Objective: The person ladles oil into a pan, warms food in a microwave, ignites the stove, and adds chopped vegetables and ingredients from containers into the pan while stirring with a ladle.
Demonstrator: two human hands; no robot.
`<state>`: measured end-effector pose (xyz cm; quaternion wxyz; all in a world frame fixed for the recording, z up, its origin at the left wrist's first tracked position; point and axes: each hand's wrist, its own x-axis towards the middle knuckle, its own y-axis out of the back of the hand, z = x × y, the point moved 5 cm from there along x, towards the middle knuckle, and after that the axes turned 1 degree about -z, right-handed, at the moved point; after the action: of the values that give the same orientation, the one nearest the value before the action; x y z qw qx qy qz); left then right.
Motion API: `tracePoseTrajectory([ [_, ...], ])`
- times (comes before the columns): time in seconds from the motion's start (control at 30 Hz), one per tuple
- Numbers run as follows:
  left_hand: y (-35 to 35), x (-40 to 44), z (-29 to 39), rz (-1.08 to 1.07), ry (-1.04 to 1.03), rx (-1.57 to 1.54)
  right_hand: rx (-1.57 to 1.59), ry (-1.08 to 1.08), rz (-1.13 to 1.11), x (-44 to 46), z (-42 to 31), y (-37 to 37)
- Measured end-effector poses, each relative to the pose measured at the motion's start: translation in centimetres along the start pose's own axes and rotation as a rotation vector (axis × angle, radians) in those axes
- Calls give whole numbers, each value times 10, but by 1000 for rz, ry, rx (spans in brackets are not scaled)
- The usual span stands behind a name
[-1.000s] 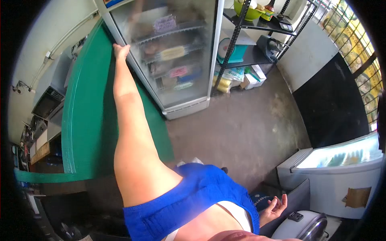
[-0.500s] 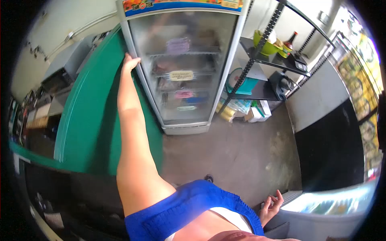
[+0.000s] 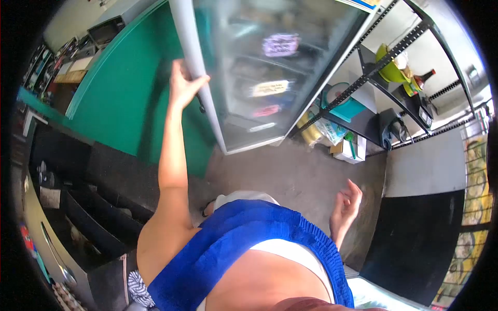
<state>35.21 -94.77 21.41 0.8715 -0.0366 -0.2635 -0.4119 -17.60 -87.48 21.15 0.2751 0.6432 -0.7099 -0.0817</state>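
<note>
At 6 o'clock, nearest of all, is the person's blue top (image 3: pixel 249 217), with a striped cloth (image 3: pixel 139 289) just beside it at 7 o'clock. The right hand (image 3: pixel 346 206) is raised at 4 o'clock, in the air over the grey floor (image 3: pixel 290 179), its fingers loosely spread and half curled. At 8 o'clock sits a black divided holder (image 3: pixel 98 223), its contents too dark to tell.

The left arm reaches up toward 11 o'clock, where the left hand (image 3: pixel 184 92) grips the upright edge of the fridge's glass door (image 3: pixel 244 98), thumb on the front of the pale frame and the other fingers round the outer side. The door fills 12 o'clock, tilted in the view; its misted pane carries a purple label (image 3: pixel 280 45) above a cream label (image 3: pixel 270 88) and a pink label (image 3: pixel 266 110). At 10 o'clock, beside that hand, stands a green partition (image 3: pixel 129 98).

Farther off, at 2 o'clock, a black metal rack (image 3: pixel 402 45) holds a green bowl (image 3: pixel 386 67), a dark bottle (image 3: pixel 428 76) near it, and a teal scale (image 3: pixel 346 106) lower down. Near the rack's foot, at 3 o'clock, is a white box (image 3: pixel 348 150). A black panel (image 3: pixel 415 236) covers the lower wall at 4 o'clock.
</note>
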Motion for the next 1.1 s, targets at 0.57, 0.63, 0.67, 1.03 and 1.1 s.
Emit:
tracePoseTrajectory([
  [0.57, -17, -212, -76, -548, 549, 197, 729, 376, 80, 27, -23, -23],
  [0.63, -34, -232, -105, -621, 679, 107, 396, 396, 163, 39, 21, 24],
  [0.67, -46, -240, -122, -646, 747, 37, 30, 480, 131, 44, 40, 44],
  [1.03, -156, -235, -318, -809, 1116, -17, 34, 46, 645, 100, 110, 112],
  [1.1, -173, -217, -359, -758, 1177, -35, -38, 61, 644, 100, 111, 112],
])
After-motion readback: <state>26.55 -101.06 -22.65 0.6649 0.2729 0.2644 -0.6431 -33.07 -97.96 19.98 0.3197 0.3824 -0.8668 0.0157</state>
